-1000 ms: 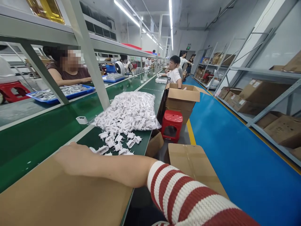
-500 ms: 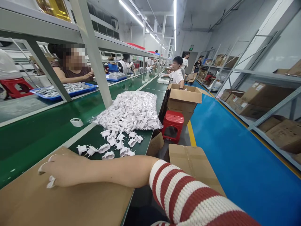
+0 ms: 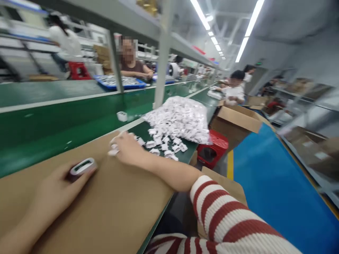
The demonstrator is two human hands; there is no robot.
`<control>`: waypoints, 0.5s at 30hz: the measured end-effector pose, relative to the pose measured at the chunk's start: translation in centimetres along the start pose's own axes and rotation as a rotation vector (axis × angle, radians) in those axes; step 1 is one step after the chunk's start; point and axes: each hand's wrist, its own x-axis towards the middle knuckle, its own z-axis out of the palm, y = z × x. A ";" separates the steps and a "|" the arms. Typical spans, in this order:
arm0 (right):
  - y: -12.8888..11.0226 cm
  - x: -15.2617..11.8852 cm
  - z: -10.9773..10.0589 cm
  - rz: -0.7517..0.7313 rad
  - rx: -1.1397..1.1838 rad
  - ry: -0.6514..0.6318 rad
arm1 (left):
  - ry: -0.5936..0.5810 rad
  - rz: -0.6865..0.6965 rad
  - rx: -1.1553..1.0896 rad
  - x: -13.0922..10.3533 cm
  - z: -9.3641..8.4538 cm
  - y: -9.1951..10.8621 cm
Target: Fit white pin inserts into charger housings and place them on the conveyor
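Observation:
My left hand [image 3: 62, 187] is closed around a small oval plastic housing [image 3: 84, 166], whose pale rim and darker hollow face upward. It is over the brown cardboard sheet [image 3: 113, 211] on the bench. My right hand [image 3: 128, 146], in a red-and-white striped sleeve, reaches to the far edge of the cardboard. White covers sit on its fingertips, and the fingers are curled together; blur hides what they hold, if anything. Just beyond it lie loose white plug pieces with pins [image 3: 155, 151], spilling from a clear plastic bag [image 3: 185, 116] full of the same parts.
A single white housing [image 3: 122, 116] rests on the green belt [image 3: 87, 121]. A metal post [image 3: 162, 60] rises behind the bag. To the right are a red stool [image 3: 214, 144] and an open carton [image 3: 238, 118]. Co-workers sit across and farther along the line.
The view has swung left, and my left hand with the oval housing has come into sight. My right hand's fingers are now more curled, close beside the loose plug pieces.

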 end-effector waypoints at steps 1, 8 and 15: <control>-0.2 -0.4 0.2 0.050 0.019 0.027 | -0.006 -0.026 -0.055 -0.4 0.0 -0.2; 0.3 -0.9 1.7 0.190 0.526 -0.032 | -0.062 0.013 -0.283 -1.8 0.4 -0.4; 0.5 -0.9 1.4 0.364 0.906 -0.270 | -0.058 -0.032 -0.300 -2.1 0.4 -0.3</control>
